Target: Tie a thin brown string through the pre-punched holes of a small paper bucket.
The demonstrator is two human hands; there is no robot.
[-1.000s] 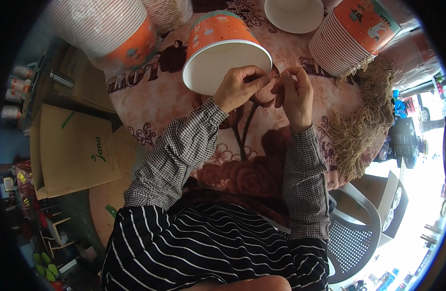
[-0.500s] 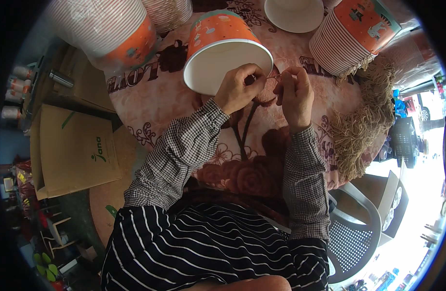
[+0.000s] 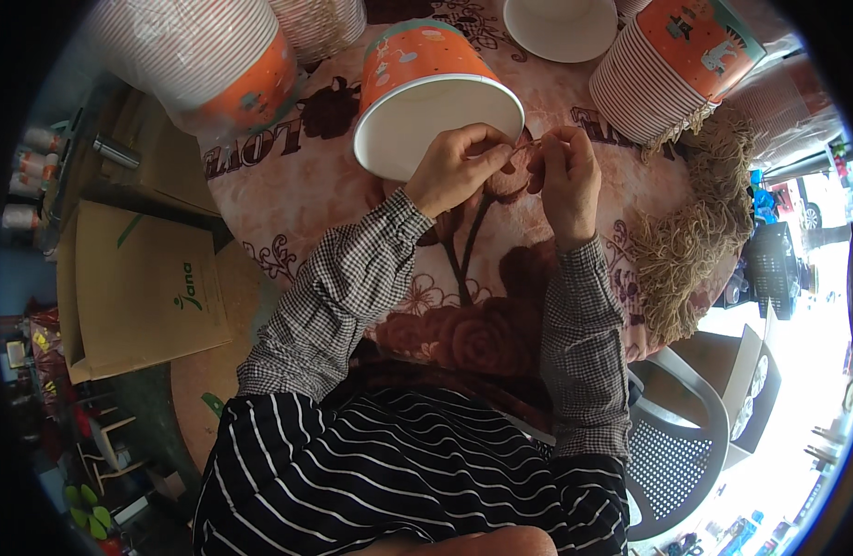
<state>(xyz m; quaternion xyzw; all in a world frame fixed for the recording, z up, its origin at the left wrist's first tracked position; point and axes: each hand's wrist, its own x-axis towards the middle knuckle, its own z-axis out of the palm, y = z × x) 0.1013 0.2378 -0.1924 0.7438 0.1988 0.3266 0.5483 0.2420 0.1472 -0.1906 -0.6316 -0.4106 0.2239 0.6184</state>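
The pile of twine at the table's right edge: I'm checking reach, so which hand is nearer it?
Right. The right hand lies just left of the twine pile, apart from it; the left hand is farther left, by the tipped orange cup.

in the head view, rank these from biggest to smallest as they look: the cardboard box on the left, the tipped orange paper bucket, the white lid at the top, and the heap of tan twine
1. Cardboard box.
2. Tipped orange paper bucket and heap of tan twine: too alike to rank, and fisheye bending near the rim makes it unsure.
3. White lid, partly cut off at the top edge.
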